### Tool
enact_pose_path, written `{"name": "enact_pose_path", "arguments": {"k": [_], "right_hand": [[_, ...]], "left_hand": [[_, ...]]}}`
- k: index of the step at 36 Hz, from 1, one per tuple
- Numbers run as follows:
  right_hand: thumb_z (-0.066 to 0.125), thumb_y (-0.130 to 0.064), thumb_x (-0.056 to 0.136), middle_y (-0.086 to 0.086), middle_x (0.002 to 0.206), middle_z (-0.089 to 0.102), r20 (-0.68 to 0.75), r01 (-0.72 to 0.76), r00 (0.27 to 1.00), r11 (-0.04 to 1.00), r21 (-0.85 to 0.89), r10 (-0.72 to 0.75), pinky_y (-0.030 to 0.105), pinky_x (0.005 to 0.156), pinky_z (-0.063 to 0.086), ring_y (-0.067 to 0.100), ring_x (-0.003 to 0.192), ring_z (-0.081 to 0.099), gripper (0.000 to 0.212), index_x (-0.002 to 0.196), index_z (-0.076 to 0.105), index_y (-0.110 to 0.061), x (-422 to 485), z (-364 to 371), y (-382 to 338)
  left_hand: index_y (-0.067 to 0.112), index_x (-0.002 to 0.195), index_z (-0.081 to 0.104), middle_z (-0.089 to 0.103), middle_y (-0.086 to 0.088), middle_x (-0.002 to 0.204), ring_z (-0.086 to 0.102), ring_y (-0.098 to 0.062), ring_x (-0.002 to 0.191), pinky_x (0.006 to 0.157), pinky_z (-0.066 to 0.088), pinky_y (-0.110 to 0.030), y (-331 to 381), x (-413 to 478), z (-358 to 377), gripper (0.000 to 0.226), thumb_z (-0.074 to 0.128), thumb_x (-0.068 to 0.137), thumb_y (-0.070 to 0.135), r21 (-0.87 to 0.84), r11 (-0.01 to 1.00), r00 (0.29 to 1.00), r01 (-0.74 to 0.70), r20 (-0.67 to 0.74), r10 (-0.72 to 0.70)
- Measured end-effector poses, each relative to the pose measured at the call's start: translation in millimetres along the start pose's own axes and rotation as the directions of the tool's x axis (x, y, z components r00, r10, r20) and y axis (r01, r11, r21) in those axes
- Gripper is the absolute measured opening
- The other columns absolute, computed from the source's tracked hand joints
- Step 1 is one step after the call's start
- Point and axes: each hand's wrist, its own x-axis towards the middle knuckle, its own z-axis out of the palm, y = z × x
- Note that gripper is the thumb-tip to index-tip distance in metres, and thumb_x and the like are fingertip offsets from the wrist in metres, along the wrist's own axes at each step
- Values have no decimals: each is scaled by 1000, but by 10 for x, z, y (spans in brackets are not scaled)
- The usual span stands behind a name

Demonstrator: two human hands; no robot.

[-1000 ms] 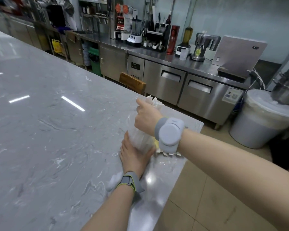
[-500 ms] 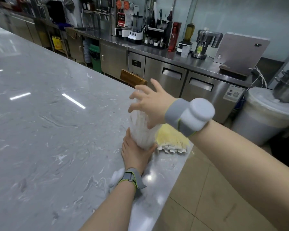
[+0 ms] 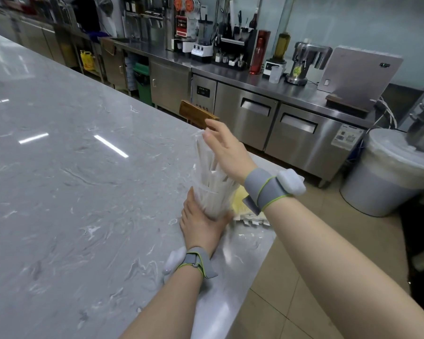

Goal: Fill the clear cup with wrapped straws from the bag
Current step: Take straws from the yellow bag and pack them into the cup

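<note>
A clear cup [image 3: 212,204] stands near the right edge of the marble counter [image 3: 59,192], packed with white wrapped straws [image 3: 206,162] that stick well above its rim. My left hand [image 3: 201,225] grips the cup's base from the near side. My right hand [image 3: 224,149] is open, its fingers straight, with the palm against the upper right side of the straws. Behind the cup, partly hidden by my right wrist, lies the bag [image 3: 247,209], showing yellowish contents and a row of white wrapper ends.
The counter edge runs close on the right, with tiled floor [image 3: 279,277] below. A wooden chair back [image 3: 197,116] stands just beyond the counter. Steel cabinets [image 3: 267,118] with appliances line the far wall, and a large white bin [image 3: 389,177] sits at right.
My right hand let go of the straw tops, opened, and turned so its palm lies along the right side of the straws. The straws now stand uncovered. My left hand stayed on the cup.
</note>
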Motion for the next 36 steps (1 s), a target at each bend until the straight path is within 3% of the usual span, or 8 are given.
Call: {"name": "enact_pose_path", "arguments": {"k": [4, 9, 12, 14, 19, 26, 31, 36], "right_hand": [[37, -46, 95, 3, 143, 48, 134, 59, 991, 972, -226, -29, 31, 100, 36, 24, 127, 47, 47, 139, 37, -30, 74, 137, -115], [41, -35, 96, 7, 107, 65, 128, 133, 988, 897, -421, -86, 30, 79, 41, 26, 100, 57, 30, 113, 58, -16, 90, 247, -103], [33, -27, 99, 13, 88, 64, 109, 160, 987, 828, -538, -120, 34, 100, 36, 35, 102, 55, 31, 101, 57, -9, 36, 236, -36], [27, -25, 101, 12, 99, 65, 135, 180, 983, 765, -618, -122, 36, 116, 14, 30, 113, 52, 34, 103, 56, -8, 9, 216, 15], [15, -46, 99, -7, 151, 36, 288, 242, 957, 666, -705, -42, 49, 116, -10, 14, 147, 13, 52, 136, 44, -23, -32, 220, 155], [7, -67, 88, -11, 159, 9, 334, 268, 943, 629, -729, -15, 54, 111, -19, 16, 148, -6, 73, 148, 22, -29, -25, 254, 207], [18, -57, 94, -9, 160, 7, 223, 324, 946, 626, -710, -236, 48, 113, -19, 14, 148, -6, 57, 147, 21, -36, -122, 262, 196], [45, -21, 94, 16, 134, 54, -134, 363, 841, 731, -578, -523, 46, 116, 13, 30, 134, 42, 34, 120, 60, -7, -402, 203, 249]], "left_hand": [[18, 144, 17, 40, -7, 143, 37, -26, 133, 108, 32, -45, 18, 4, -10, 116, 79, 53, 53, -2, 1000, 1000, 10, -4, -10], [16, 143, 21, 42, -7, 143, 39, -26, 133, 106, 34, -47, 21, 7, -25, 112, 80, 55, 51, -16, 1000, 1000, 12, 3, -12], [17, 142, 22, 45, -8, 140, 42, -29, 130, 103, 37, -48, 33, 7, -32, 110, 80, 54, 49, -18, 1000, 1000, 25, 15, -24], [18, 142, 21, 45, -8, 140, 42, -29, 130, 103, 37, -47, 42, 6, -35, 111, 80, 54, 48, -17, 999, 999, 32, 23, -31], [18, 141, 23, 44, -6, 141, 41, -28, 131, 102, 39, -48, 52, 19, -40, 109, 79, 55, 51, -4, 1000, 999, 16, 32, -16], [19, 143, 20, 41, -5, 144, 37, -26, 134, 105, 35, -48, 48, 7, -39, 109, 78, 56, 49, -28, 1000, 1000, 8, 30, -7], [19, 139, 25, 46, -5, 139, 43, -27, 129, 101, 40, -48, 43, 25, -42, 104, 72, 54, 54, -11, 1000, 1000, 0, 17, 0], [14, 144, 18, 39, -11, 143, 38, -30, 131, 106, 31, -42, 12, 10, 7, 106, 70, 57, 47, 2, 1000, 1000, 18, 9, -18]]}}
